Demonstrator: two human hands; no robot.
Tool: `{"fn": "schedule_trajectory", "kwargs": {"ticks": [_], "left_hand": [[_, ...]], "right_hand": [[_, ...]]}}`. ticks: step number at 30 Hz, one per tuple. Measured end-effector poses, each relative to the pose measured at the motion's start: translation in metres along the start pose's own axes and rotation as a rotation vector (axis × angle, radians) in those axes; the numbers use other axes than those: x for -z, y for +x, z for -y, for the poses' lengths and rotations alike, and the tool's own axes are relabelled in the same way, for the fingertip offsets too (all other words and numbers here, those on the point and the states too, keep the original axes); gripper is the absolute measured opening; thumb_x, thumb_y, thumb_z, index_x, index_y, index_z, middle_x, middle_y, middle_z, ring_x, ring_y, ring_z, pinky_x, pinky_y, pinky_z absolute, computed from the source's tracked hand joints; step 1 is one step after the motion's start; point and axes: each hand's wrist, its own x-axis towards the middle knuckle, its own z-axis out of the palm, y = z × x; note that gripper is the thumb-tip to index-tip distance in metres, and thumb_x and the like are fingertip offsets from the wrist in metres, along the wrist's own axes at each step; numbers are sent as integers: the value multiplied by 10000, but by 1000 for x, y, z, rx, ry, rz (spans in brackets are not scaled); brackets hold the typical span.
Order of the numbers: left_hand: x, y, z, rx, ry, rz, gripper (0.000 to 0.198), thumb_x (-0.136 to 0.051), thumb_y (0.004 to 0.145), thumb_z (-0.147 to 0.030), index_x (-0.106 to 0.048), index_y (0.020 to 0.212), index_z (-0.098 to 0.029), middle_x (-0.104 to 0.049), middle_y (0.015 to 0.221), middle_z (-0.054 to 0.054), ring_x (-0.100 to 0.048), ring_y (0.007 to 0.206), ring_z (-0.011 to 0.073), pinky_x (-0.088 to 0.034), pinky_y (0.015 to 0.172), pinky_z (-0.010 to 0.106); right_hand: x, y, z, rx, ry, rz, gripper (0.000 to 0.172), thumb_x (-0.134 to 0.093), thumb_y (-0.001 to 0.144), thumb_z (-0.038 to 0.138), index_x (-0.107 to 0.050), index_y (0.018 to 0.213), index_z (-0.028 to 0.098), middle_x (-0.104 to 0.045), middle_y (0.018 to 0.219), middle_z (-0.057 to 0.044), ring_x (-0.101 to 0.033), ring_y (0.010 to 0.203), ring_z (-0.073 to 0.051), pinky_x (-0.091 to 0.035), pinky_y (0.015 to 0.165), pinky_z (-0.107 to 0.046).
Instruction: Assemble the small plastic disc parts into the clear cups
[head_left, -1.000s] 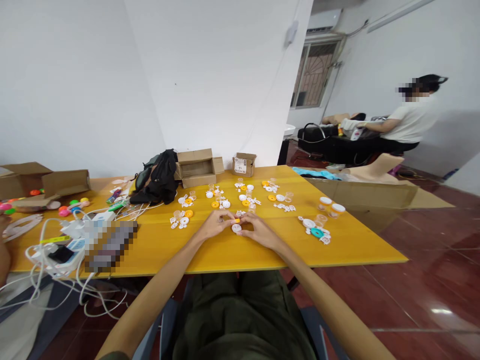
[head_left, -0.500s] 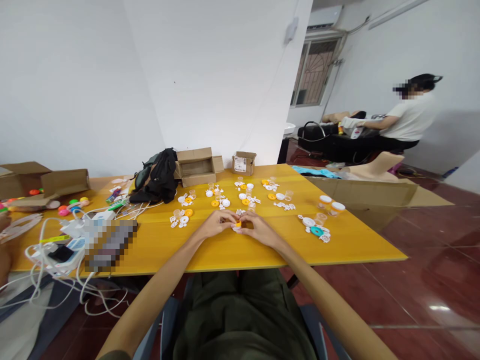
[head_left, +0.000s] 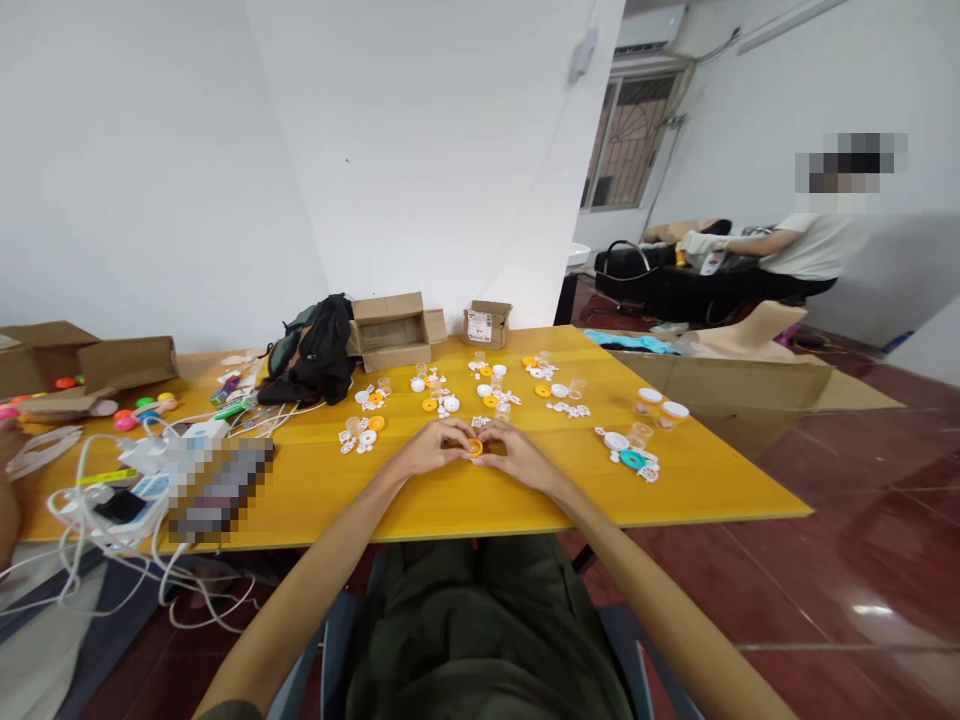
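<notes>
Between my fingertips is a small round orange plastic piece (head_left: 475, 449), its open ring side facing me. My left hand (head_left: 441, 446) grips it from the left, and my right hand (head_left: 508, 450) pinches it from the right. Both hands are just above the yellow table (head_left: 450, 510). Beyond them lie several groups of small parts: white discs (head_left: 451, 404), orange discs (head_left: 543, 391) and clear cups (head_left: 577, 386). To the right, a teal disc (head_left: 633, 459) lies among white pieces, near two clear jars with white lids (head_left: 673, 413).
At the left are a power strip (head_left: 142, 500) with tangled white cables, a pixelated dark object (head_left: 225, 490) and a black bag (head_left: 319, 350). Cardboard boxes (head_left: 394, 355) line the back. Part of another person's arm (head_left: 7, 500) shows at the left edge; a person (head_left: 817, 245) sits at far right.
The orange piece has tilted in my fingers, so its round opening now shows and the white underside is out of sight. Both hands stay in nearly the same place.
</notes>
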Motion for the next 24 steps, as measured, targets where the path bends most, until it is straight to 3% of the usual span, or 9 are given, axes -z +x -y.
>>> {"fn": "schedule_trajectory", "kwargs": {"ticks": [9, 24], "left_hand": [[0, 0, -1, -4, 43, -7, 54, -748, 808, -243, -780, 780, -210, -743, 1072, 81, -693, 973, 215, -518, 952, 364], [0, -2, 1, -161, 137, 33, 114, -674, 898, -248, -775, 876, -201, -730, 1090, 84, -687, 990, 201, -514, 954, 344]], "right_hand": [[1, -1, 1, 20, -3, 5, 108, -751, 820, 339, -732, 861, 241, -707, 999, -42, -650, 975, -236, -512, 930, -397], [3, -5, 7, 27, -3, -10, 153, -727, 852, 376, -767, 894, 234, -724, 989, -59, -665, 961, -239, -522, 908, -372]]}}
